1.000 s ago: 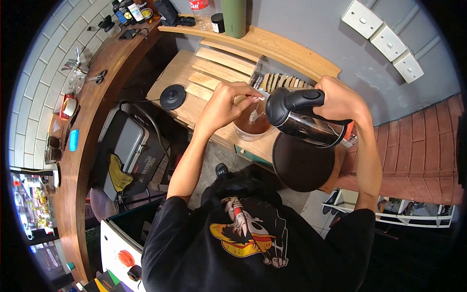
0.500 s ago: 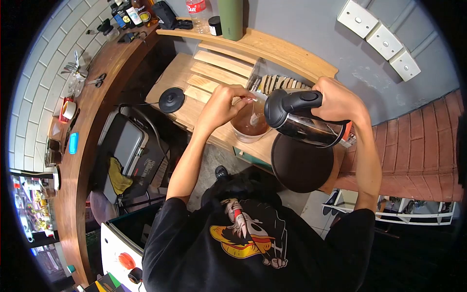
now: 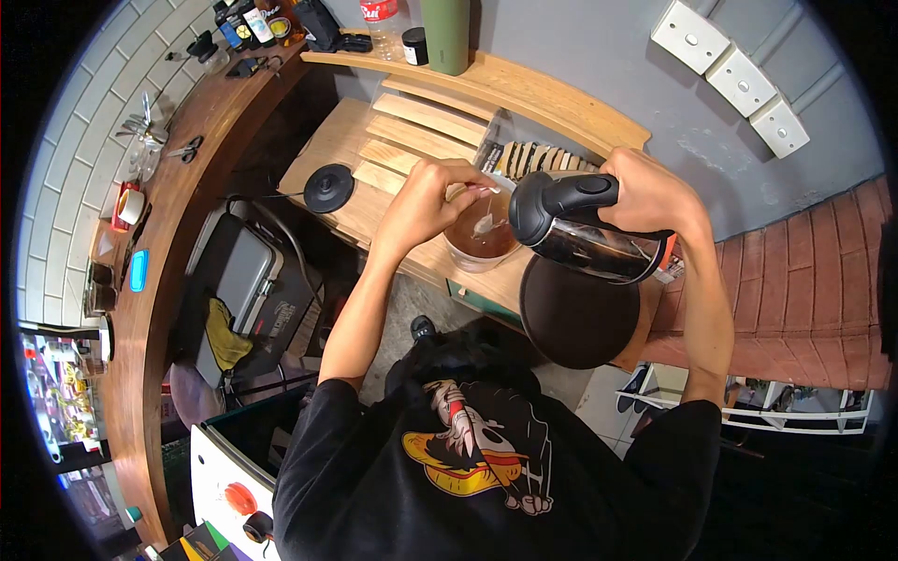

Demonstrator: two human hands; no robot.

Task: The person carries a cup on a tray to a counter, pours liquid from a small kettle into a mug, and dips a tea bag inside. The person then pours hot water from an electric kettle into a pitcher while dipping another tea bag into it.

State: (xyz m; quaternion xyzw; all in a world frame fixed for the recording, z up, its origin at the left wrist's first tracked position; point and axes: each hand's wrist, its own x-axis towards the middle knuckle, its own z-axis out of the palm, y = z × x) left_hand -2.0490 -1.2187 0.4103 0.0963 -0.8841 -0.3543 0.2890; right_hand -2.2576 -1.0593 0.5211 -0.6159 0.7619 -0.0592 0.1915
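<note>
A clear tub (image 3: 478,262) holding reddish-brown liquid stands on the wooden table (image 3: 412,254). Over its left rim, my left hand (image 3: 432,201) pinches the tag and string of a tea bag (image 3: 483,224), which hangs at the liquid inside the tub. My right hand (image 3: 652,192) is wrapped round the handle of a black and glass kettle (image 3: 594,245). The kettle is tilted, its spout at the tub's right side. Whether water is flowing is hard to make out. A round dark tray (image 3: 582,318) lies right of the tub, below the kettle.
The kettle's round black base (image 3: 329,188) sits at the table's left. Wooden slats (image 3: 426,128) lie behind the tub. On the raised shelf (image 3: 552,97) stand a green bottle (image 3: 445,37), a black jar and a plastic bottle. A brick ledge (image 3: 776,290) borders the right.
My left hand and the tea bag have shifted slightly left over the tub. The kettle remains tilted in my right hand, nearly unmoved.
</note>
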